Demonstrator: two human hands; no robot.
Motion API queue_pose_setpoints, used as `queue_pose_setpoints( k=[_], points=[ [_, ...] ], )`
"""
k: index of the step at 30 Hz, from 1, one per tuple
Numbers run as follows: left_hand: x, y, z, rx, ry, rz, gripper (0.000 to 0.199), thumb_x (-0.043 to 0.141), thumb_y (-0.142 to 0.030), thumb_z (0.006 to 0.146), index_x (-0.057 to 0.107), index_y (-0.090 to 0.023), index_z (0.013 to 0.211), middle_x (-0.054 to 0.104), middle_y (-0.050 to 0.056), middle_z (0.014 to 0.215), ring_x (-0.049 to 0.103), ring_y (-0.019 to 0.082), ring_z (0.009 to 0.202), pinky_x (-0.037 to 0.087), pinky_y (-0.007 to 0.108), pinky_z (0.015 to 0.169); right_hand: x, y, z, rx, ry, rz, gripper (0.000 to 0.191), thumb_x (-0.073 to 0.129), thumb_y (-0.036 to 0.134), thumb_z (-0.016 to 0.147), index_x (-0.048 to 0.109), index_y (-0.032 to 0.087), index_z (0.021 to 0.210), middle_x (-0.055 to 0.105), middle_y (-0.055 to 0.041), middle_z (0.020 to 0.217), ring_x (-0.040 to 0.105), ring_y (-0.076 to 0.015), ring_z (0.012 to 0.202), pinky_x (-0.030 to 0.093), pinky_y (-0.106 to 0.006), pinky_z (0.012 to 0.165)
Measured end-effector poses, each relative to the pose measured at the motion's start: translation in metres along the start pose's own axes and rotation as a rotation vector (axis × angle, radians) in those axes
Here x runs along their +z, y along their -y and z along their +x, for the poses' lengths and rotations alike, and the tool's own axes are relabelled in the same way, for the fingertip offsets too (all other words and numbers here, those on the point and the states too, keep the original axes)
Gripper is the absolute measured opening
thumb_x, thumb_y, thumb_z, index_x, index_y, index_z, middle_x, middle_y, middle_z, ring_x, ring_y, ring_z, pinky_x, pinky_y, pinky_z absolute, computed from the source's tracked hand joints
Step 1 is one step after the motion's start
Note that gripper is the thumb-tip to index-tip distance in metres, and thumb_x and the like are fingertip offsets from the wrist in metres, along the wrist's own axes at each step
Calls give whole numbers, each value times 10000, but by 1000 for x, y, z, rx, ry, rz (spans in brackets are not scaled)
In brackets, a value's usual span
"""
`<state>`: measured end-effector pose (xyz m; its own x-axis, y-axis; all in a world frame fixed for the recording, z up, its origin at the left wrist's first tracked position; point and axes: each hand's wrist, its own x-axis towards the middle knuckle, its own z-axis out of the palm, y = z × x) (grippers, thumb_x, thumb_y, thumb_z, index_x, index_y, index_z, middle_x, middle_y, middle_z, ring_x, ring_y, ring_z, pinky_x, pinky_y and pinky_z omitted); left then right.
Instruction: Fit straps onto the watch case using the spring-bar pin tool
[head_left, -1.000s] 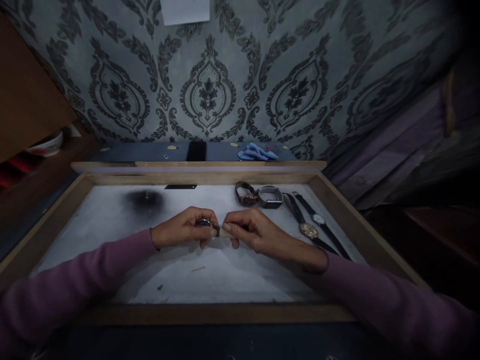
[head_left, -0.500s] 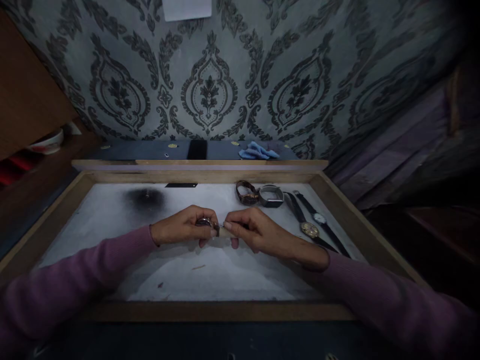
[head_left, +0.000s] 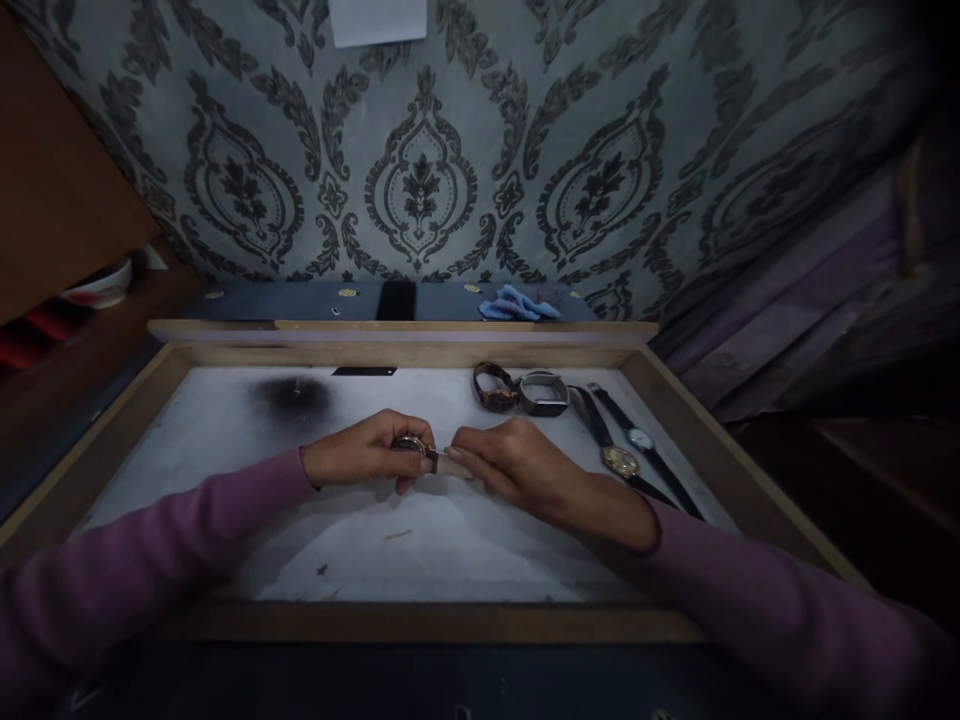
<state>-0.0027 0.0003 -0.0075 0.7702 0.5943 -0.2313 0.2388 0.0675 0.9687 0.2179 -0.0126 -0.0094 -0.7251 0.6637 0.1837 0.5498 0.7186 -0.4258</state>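
Note:
My left hand (head_left: 375, 450) is closed around a wristwatch (head_left: 409, 443), whose round shiny case shows between thumb and fingers. A pale strap (head_left: 450, 466) stretches from the watch toward my right hand (head_left: 517, 465), whose thumb and fingers pinch it. Fingers cover much of the watch, and its face is hard to make out. Beyond my right hand stand a brown linked watch (head_left: 495, 388) and a grey rectangular watch (head_left: 544, 393). Farther right lie a gold-faced watch (head_left: 621, 461) and a smaller silver-faced watch (head_left: 640, 438), both with dark straps laid out straight.
A wooden frame (head_left: 420, 622) borders the pale work surface (head_left: 360, 560). Against its back edge lies a flat black piece (head_left: 364, 371). Behind the frame, a crumpled blue cloth (head_left: 517, 303) and a dark rectangular object (head_left: 396, 300) rest on a ledge by the patterned wall.
My right hand's fingers have shifted slightly along the strap, and more of its pale length shows. My left hand keeps its grip on the watch. The view has moved slightly.

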Motion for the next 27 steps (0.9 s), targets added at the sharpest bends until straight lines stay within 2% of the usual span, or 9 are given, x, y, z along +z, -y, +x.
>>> queue_pose_setpoints(
  k=[5,9,16,20,27],
  points=[
    [-1,-4,-1,-8,-3,23,237,606,-371,818,530,-150,773,540,-41,547,407,78,503,287,212,515,-5,0,0,-36,-19,-74,389,366,303,986,537,154,671,452,18,515,359,-75,440,231,-226,486],
    [-3,-3,-2,-7,-13,30,235,602,-370,822,532,-150,780,548,-40,546,391,78,498,271,214,508,-5,0,0,-45,-52,-8,384,382,296,980,548,151,666,443,25,503,358,-72,436,256,-221,487],
    [-3,-4,-1,-5,-27,36,240,595,-377,813,523,-150,781,546,-37,538,379,81,498,275,217,512,-3,1,1,-16,-29,106,325,417,242,961,569,147,690,501,16,492,439,-74,419,293,-204,479],
    [-4,-3,-1,5,-35,31,238,597,-378,812,526,-152,784,548,-38,533,363,79,491,267,218,505,-5,2,2,29,2,206,313,415,225,958,566,149,694,558,7,484,514,-88,432,349,-197,502],
    [-1,-4,-1,29,-79,27,236,594,-378,816,528,-154,778,548,-36,542,383,79,495,271,219,514,-4,8,4,199,24,417,348,396,283,978,569,144,711,628,-17,524,591,-97,463,421,-195,519]
  ],
)
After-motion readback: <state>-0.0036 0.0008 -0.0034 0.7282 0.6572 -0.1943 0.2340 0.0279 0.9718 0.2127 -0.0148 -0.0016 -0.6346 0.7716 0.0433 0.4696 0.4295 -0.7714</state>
